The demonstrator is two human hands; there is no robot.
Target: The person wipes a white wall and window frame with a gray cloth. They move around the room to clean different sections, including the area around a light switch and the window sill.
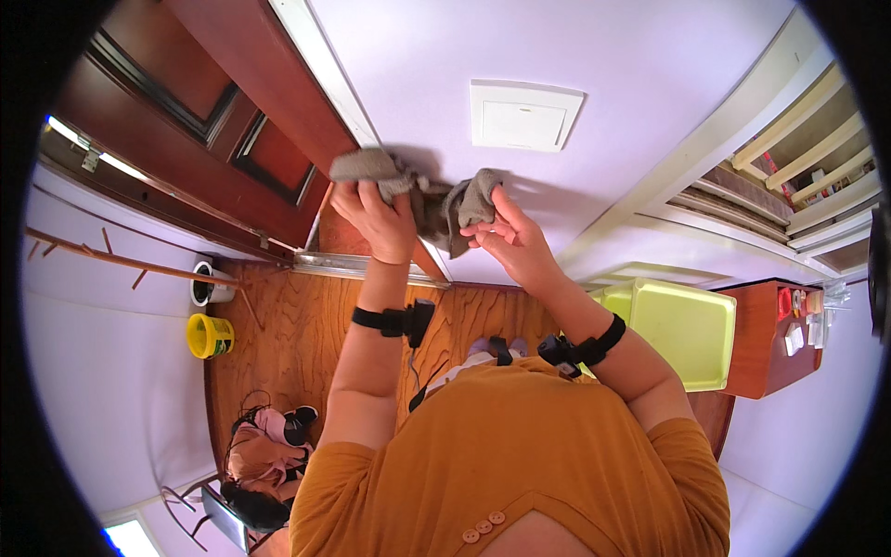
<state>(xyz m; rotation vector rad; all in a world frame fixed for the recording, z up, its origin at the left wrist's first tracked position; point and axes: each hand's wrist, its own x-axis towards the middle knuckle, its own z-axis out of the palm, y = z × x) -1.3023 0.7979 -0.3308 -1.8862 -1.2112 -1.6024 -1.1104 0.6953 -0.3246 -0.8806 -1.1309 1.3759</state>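
Note:
A grey-brown cloth point(365, 166) hangs bunched between my two hands, in front of the white wall. My left hand point(376, 219) grips its left end near the edge of the dark red door point(268, 132) and the white door frame. My right hand point(511, 240) pinches the folded right end of the cloth between thumb and fingers. Above and to the right of the cloth, a white wall switch point(527, 117) is fixed to the wall. Black straps with small devices sit around both of my forearms.
A light green plastic bin point(682, 338) stands at the right beside a reddish-brown cabinet point(752, 341). At the left are a yellow bucket point(202, 337), a white bin point(221, 284) and a wooden coat rack point(139, 260). Another person point(261, 452) sits at the lower left.

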